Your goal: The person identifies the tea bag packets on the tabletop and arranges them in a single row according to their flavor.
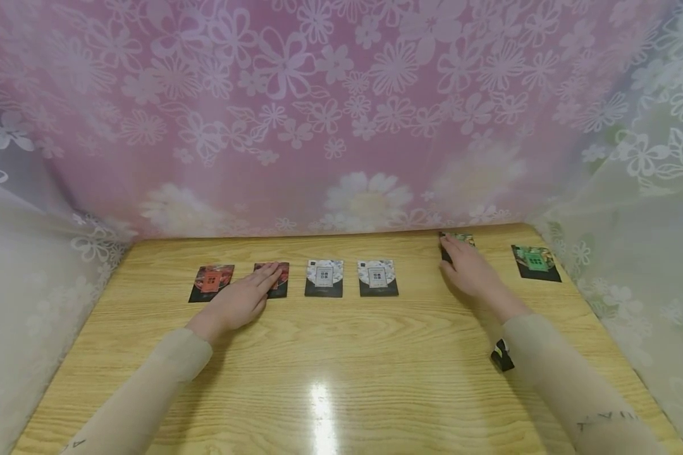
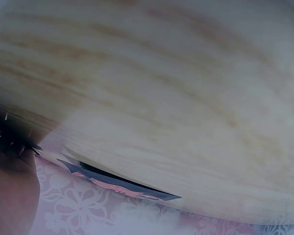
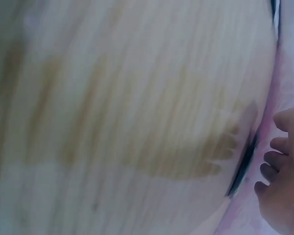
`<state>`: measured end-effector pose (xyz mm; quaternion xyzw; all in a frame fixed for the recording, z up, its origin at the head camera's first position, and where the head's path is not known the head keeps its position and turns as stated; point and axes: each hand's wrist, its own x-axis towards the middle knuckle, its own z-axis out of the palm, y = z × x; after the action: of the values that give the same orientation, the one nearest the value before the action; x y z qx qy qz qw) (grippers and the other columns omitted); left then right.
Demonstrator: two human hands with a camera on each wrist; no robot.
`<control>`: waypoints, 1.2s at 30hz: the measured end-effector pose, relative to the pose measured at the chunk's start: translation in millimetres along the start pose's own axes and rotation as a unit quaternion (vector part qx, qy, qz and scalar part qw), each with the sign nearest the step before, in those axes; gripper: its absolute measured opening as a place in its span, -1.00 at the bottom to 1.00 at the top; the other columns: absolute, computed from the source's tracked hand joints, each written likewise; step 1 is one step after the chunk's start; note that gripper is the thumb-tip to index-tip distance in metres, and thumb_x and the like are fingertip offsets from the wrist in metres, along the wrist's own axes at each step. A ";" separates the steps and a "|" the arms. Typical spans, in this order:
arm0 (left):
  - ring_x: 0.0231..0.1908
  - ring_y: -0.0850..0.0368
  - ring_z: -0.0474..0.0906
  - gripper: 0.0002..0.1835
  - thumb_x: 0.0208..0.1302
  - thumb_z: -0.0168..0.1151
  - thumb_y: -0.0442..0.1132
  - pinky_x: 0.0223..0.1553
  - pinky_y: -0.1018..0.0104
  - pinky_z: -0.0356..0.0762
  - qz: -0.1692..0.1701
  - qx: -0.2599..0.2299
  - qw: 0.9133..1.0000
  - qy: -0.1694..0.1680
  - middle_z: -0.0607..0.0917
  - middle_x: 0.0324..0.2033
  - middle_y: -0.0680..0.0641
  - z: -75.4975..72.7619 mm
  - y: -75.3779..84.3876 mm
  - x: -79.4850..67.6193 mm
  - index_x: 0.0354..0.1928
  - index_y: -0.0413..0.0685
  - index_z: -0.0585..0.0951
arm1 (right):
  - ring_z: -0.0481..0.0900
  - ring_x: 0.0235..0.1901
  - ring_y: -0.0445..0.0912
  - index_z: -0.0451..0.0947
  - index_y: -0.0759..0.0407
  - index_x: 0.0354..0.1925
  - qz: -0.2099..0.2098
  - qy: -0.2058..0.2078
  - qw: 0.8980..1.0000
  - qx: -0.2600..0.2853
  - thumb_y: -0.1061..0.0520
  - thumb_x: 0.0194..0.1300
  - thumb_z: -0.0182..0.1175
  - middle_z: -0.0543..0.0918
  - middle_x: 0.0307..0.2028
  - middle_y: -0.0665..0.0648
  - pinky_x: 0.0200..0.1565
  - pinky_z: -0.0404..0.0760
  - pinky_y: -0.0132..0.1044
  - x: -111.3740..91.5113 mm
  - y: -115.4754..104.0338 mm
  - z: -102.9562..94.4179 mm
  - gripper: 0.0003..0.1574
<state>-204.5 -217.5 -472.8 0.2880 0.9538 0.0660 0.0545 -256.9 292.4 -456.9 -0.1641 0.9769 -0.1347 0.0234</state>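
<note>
My left hand (image 1: 241,296) lies with straight fingers over a red-and-black packet (image 1: 281,287), covering much of it. In the left wrist view a corner of this hand (image 2: 12,196) shows beside a dark, crumpled-looking edge. Left of it lies another red-and-black packet (image 1: 211,282). Toward the table's far edge, my right hand (image 1: 469,272) reaches over a green-and-black packet (image 1: 463,238), fingers extended and hiding part of it. The right wrist view has this hand (image 3: 281,166) near a dark packet (image 3: 242,166); contact cannot be told there. Another green-and-black packet (image 1: 537,263) lies to the right.
Two white-and-black packets (image 1: 324,278) lie side by side between the hands. A small black object (image 1: 502,355) with a yellow-green mark is partly hidden by the right sleeve. Flowered cloth (image 1: 364,145) hangs behind and at both sides of the wooden table (image 1: 273,379).
</note>
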 end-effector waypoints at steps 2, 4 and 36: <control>0.64 -0.26 0.14 -0.37 0.69 -0.09 -0.24 0.60 -0.22 0.27 0.003 0.000 1.000 0.004 0.18 0.66 -0.26 0.5 -0.2 -0.2 0.68 -0.22 0.14 | 0.06 0.59 0.48 0.07 0.48 0.62 0.001 -0.006 1.000 -0.001 0.11 0.67 0.03 0.08 0.61 0.56 0.60 0.08 0.39 1.6 6.2 -0.1 -0.20; 0.64 -0.27 0.15 -0.37 0.69 -0.09 -0.24 0.59 -0.23 0.28 0.007 0.003 1.000 0.007 0.19 0.66 -0.28 1.4 -1.2 -0.1 0.68 -0.23 0.15 | 0.04 0.60 0.48 0.06 0.48 0.62 -0.001 -0.011 1.000 -0.004 0.12 0.67 0.01 0.07 0.61 0.56 0.61 0.07 0.39 3.4 12.1 0.7 -0.21; 0.66 -0.22 0.09 -0.34 0.70 -0.08 -0.20 0.63 -0.19 0.22 0.004 0.020 1.000 -0.010 0.12 0.68 -0.23 0.8 -3.7 1.1 0.70 -0.20 0.09 | 0.10 0.59 0.45 0.11 0.48 0.61 -0.034 -0.028 0.999 -0.014 0.22 0.65 0.00 0.13 0.60 0.55 0.59 0.16 0.37 -12.1 -10.2 15.8 -0.27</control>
<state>-207.3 -219.8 -474.2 0.2930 0.9533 0.0443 0.0582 -240.9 283.0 -469.4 -0.2008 0.9716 -0.1168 0.0441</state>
